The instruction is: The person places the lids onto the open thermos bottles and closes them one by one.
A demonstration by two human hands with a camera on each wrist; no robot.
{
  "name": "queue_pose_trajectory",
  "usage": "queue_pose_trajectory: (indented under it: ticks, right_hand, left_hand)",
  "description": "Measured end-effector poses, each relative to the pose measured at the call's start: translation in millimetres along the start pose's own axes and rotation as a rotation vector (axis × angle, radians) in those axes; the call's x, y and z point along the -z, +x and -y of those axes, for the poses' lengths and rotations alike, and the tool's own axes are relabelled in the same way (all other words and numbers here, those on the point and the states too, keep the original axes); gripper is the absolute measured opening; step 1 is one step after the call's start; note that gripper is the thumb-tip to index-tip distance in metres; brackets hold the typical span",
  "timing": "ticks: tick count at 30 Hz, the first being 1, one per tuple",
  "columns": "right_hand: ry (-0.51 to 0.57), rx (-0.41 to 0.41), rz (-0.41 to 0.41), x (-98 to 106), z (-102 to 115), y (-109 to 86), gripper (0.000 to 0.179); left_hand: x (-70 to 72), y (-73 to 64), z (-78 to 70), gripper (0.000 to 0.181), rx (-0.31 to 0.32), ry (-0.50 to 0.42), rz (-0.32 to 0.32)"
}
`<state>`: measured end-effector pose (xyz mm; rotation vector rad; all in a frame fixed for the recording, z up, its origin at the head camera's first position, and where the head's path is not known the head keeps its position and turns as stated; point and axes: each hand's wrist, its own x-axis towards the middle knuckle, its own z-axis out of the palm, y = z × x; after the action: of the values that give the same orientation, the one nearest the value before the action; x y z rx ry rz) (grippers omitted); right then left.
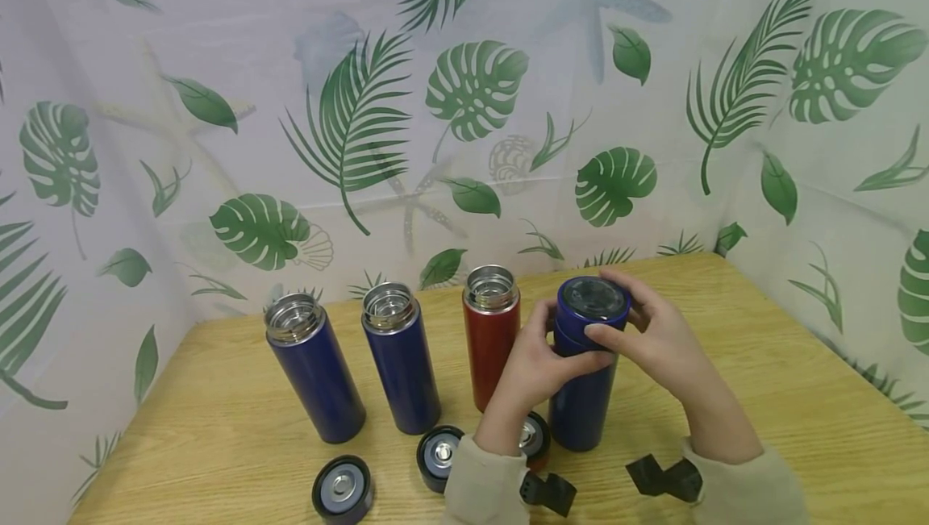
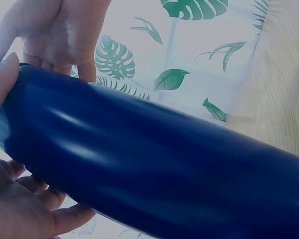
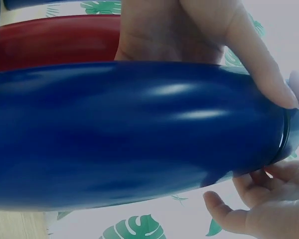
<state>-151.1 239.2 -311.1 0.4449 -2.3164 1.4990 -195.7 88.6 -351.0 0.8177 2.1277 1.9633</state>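
A blue bottle (image 1: 583, 408) stands upright at the right of the group, capped with a blue lid (image 1: 595, 299) that has a dark glossy top. From the left, my left hand (image 1: 540, 360) grips the bottle around its upper end, thumb across the front near the seam. My right hand (image 1: 664, 343) holds the lid from the right, thumb in front and fingers behind. In the right wrist view a thin dark seam shows between lid and blue body (image 3: 139, 134). Close by my left hand is an uncapped red bottle (image 1: 489, 339) with a steel neck.
Two uncapped blue bottles, one at far left (image 1: 319, 388) and one beside it (image 1: 402, 376), stand on the wooden table (image 1: 218, 396). In front lie three upturned lids: left (image 1: 343, 489), middle (image 1: 439, 456) and a red-edged one (image 1: 535, 438). A leaf-print cloth (image 1: 464, 170) hangs behind.
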Motion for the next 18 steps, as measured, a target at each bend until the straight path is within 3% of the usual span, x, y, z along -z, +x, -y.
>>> queue_pose_trajectory:
  ticks: [7,14,18]
  right_hand:
    - [-0.059,-0.051,-0.009,-4.0,0.9,0.8,0.065]
    - [0.145,0.008,0.12,-0.1,-2.3,0.3,0.054]
    - [0.206,0.051,0.14,2.3,-4.5,0.0,0.05]
  left_hand:
    - [-1.3,0.3,1.0,0.061,-0.02,-0.001,-0.009]
    - [4.5,0.6,4.0,0.06,-0.034,-0.044,0.063]
    - [6.1,1.7,5.8,0.06,-0.04,-0.081,0.084]
